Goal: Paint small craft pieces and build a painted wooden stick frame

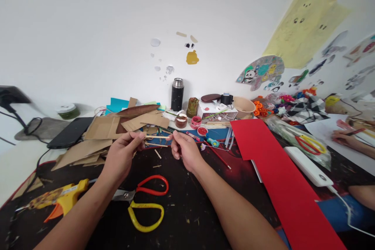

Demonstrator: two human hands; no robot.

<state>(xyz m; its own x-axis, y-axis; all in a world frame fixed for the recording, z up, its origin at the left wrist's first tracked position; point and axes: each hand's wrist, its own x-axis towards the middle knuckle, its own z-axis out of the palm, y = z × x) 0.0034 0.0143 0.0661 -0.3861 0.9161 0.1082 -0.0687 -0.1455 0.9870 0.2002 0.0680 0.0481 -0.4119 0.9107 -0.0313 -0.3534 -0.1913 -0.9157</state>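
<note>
Between my two hands stretches a thin, pale wooden stick (157,137), level above the dark table mat. My left hand (125,150) pinches one end with thumb and forefinger. The other end meets the fingers of my right hand (186,149), which are curled closed around it. A second thin stick (156,145) shows just below, close to my left fingertips; whether that hand also holds it I cannot tell. Small cut stick pieces (158,154) lie on the mat. Nearer to me are scissors (146,202) with one red and one yellow handle, their blades partly behind my left forearm.
A yellow glue gun (63,197) lies at the left, below cardboard scraps (102,127). Red card (281,172) runs along the right side beside a white power strip (307,166). A black flask (177,95) and paint jars (202,131) stand behind. Another person's hand (347,138) holds a pencil at far right.
</note>
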